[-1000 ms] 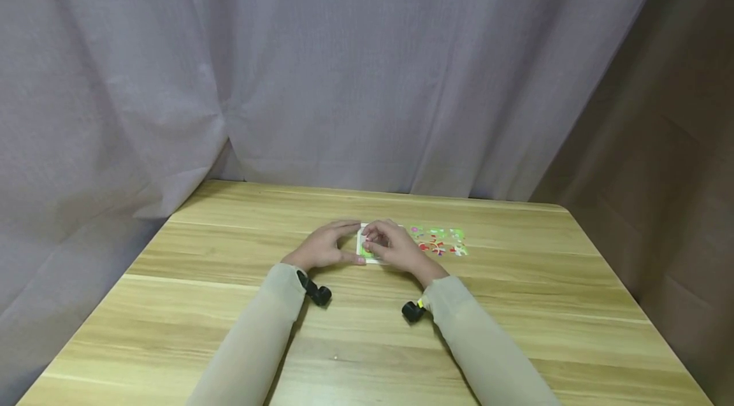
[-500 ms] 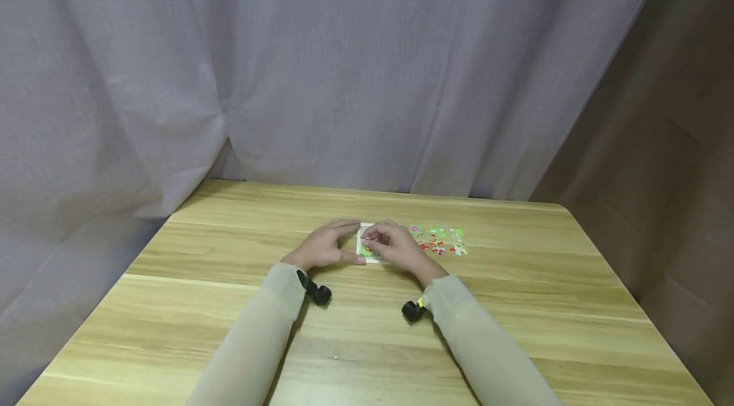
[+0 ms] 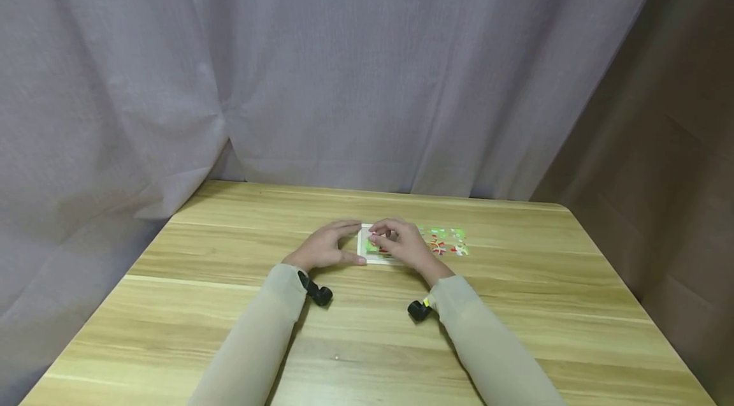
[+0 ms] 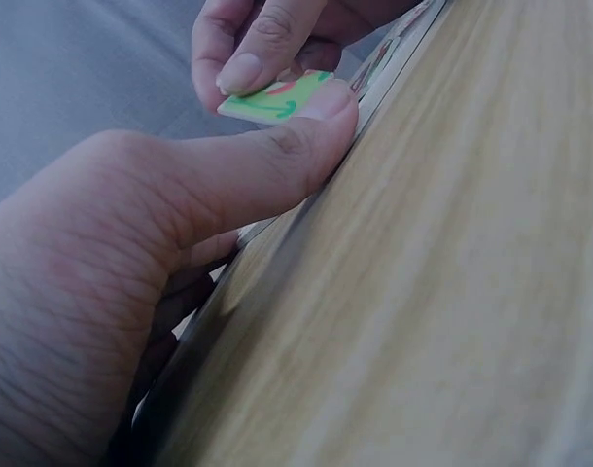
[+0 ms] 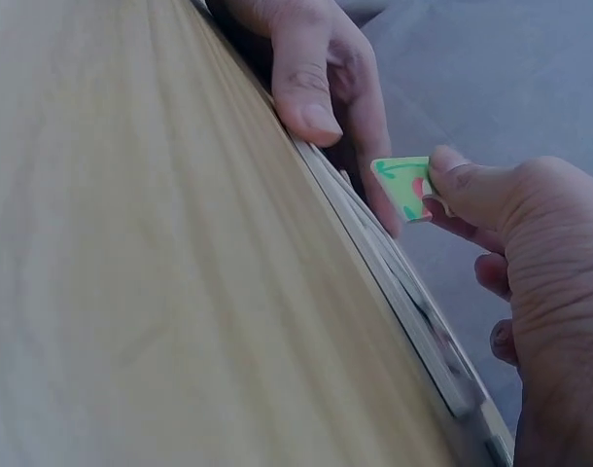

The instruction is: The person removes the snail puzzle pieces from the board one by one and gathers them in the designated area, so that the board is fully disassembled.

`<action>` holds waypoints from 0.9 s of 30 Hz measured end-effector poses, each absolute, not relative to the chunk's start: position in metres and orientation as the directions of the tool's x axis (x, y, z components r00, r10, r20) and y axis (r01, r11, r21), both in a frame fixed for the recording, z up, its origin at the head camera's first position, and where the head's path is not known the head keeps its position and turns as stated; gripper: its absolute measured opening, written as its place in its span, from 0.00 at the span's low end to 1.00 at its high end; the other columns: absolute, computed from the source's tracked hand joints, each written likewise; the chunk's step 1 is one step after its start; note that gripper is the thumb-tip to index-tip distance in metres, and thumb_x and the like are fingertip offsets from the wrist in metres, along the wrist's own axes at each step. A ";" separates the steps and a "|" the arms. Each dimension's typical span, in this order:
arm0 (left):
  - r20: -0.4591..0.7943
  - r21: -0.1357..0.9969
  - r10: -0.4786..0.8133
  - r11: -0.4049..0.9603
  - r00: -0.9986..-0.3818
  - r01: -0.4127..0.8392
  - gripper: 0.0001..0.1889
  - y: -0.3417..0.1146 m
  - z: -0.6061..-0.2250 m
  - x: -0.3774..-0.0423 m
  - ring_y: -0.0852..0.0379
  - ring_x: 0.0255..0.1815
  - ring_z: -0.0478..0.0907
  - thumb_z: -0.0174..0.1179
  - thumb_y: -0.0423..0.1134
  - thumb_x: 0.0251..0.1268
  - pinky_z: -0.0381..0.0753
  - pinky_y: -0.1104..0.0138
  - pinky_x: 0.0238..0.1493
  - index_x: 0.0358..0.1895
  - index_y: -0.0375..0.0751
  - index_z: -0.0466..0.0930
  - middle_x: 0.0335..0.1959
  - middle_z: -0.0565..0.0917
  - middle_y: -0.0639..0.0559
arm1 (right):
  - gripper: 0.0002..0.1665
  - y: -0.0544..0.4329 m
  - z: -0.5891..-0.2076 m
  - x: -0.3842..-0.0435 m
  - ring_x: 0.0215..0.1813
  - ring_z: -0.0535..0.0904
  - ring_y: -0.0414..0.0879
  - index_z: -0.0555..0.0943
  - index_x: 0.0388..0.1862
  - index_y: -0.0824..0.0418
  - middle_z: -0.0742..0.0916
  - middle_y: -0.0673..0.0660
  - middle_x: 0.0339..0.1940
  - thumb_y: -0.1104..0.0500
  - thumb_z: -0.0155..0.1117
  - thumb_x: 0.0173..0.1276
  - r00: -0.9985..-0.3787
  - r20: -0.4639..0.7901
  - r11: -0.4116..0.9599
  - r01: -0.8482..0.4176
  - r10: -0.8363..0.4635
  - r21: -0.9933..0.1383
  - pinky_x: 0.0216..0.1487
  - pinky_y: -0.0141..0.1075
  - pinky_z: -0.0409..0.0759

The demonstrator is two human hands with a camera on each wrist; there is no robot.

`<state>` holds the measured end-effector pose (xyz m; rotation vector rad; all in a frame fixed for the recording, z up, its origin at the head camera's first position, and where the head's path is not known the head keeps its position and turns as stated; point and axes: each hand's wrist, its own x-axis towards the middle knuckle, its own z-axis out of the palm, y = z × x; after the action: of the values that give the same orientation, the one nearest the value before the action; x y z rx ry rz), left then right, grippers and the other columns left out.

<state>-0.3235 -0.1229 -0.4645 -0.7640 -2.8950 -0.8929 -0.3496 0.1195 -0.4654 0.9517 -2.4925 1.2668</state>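
My right hand (image 3: 402,245) pinches a small jigsaw piece (image 5: 401,185) between thumb and fingertips. The piece is light green with a red patch and darker green strokes. It is held tilted over the left part of a white-rimmed puzzle tray (image 3: 378,261), partly hidden by that hand in the head view. My left hand (image 3: 323,246) spans the tray's left end. Its thumb rests at the near left corner and its straight fingers touch the far left corner. In the left wrist view the left thumb (image 4: 267,170) overlaps the piece.
Just right of the tray lie several loose jigsaw pieces (image 3: 459,250), green, red and white, partly behind my right hand. Everything rests on a wood-grain table (image 3: 355,342). Grey curtains (image 3: 367,74) hang behind the far edge.
My right hand has shifted slightly right and lifted with the jigsaw piece, showing more of the tray's near rim. The left hand has stayed at the tray's left end.
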 end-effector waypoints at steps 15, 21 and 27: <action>0.172 0.504 0.447 0.726 -0.878 0.468 0.51 -0.122 -0.464 -0.322 0.52 0.77 0.59 0.69 0.69 0.51 0.56 0.52 0.77 0.76 0.46 0.65 0.77 0.65 0.54 | 0.12 0.174 -0.463 -0.354 0.34 0.78 0.45 0.88 0.44 0.50 0.87 0.43 0.31 0.47 0.71 0.68 -0.820 0.451 0.450 -0.571 -0.353 -0.687 0.31 0.35 0.75; 0.176 0.499 0.451 0.725 -0.875 0.474 0.51 -0.123 -0.465 -0.322 0.52 0.77 0.59 0.68 0.70 0.52 0.55 0.53 0.77 0.76 0.46 0.65 0.77 0.65 0.55 | 0.10 0.207 -0.465 -0.348 0.32 0.79 0.45 0.88 0.43 0.51 0.87 0.45 0.32 0.49 0.72 0.68 -0.838 0.429 0.472 -0.545 -0.337 -0.693 0.31 0.34 0.77; 0.169 0.503 0.452 0.725 -0.876 0.471 0.50 -0.122 -0.464 -0.321 0.52 0.77 0.59 0.69 0.69 0.52 0.55 0.52 0.77 0.76 0.46 0.65 0.77 0.65 0.54 | 0.07 0.227 -0.469 -0.331 0.36 0.79 0.42 0.89 0.41 0.50 0.86 0.45 0.35 0.53 0.74 0.66 -0.815 0.428 0.486 -0.578 -0.391 -0.655 0.36 0.32 0.79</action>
<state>-0.3210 -0.1224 -0.4645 -0.7718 -2.8848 -0.8569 -0.3312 0.2273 -0.4694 0.8317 -2.5105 1.2342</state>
